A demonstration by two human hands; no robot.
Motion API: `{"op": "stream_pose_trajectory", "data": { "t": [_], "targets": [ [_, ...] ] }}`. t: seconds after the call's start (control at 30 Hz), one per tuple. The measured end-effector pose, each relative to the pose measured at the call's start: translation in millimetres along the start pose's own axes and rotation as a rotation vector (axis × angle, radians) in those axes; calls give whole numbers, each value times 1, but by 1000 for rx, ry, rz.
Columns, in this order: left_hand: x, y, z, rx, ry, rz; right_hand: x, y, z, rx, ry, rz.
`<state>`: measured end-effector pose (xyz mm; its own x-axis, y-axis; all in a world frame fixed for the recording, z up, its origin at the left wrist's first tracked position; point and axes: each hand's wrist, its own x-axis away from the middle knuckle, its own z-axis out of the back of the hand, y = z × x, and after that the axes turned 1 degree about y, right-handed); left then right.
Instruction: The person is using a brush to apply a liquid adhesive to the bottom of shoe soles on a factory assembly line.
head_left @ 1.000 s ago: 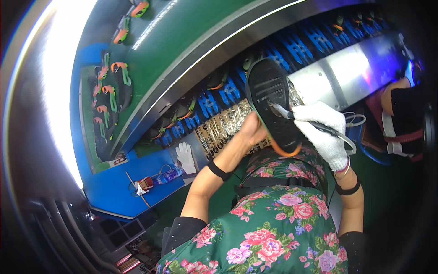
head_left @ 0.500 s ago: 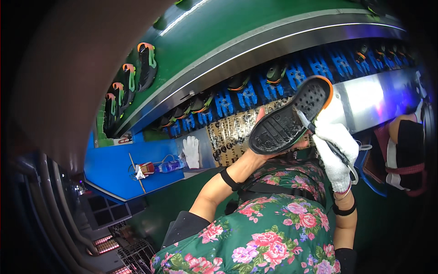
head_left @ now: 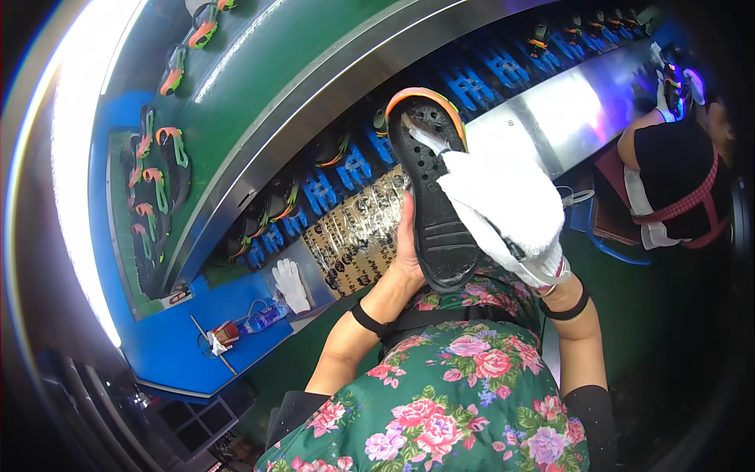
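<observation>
My left hand point(head_left: 407, 253) grips a black shoe sole point(head_left: 435, 206) with an orange rim from its left side and holds it up in front of my chest, tread facing me. My right hand point(head_left: 505, 211), in a white glove, lies over the sole's right side and is closed on a small brush point(head_left: 423, 138). The brush's pale bristles touch the upper part of the tread. Most of the brush handle is hidden inside the glove.
Behind the sole runs a conveyor with blue holders point(head_left: 346, 169) carrying shoes, and a green belt point(head_left: 259, 71) with more shoes. A patterned sheet point(head_left: 354, 240), a spare white glove point(head_left: 291, 285) and a bottle point(head_left: 263, 316) lie on the bench. A co-worker point(head_left: 668, 181) sits at the right.
The sole has swung from lying slantwise to standing nearly upright, and my gloved right hand has moved up over it with the brush near the top of the tread.
</observation>
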<state>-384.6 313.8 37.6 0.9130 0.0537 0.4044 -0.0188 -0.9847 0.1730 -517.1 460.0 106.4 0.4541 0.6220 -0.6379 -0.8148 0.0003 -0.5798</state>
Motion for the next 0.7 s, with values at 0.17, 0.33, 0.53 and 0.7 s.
{"op": "stream_pose_trajectory", "data": {
  "t": [0.17, 0.33, 0.53, 0.7],
  "targets": [
    [2, -8, 31, 68, -186, 40, 1, -11, -7, -135, -25, 26],
    [-2, -8, 24, 144, -125, 31, 6, -2, -2, -219, 21, -92],
    [-2, -1, -3, -377, 127, -20, 6, -9, -13, -314, 32, -109],
    [-17, 4, -15, -349, 62, -149, -2, 2, -8, -272, 212, -126]
  ]
}}
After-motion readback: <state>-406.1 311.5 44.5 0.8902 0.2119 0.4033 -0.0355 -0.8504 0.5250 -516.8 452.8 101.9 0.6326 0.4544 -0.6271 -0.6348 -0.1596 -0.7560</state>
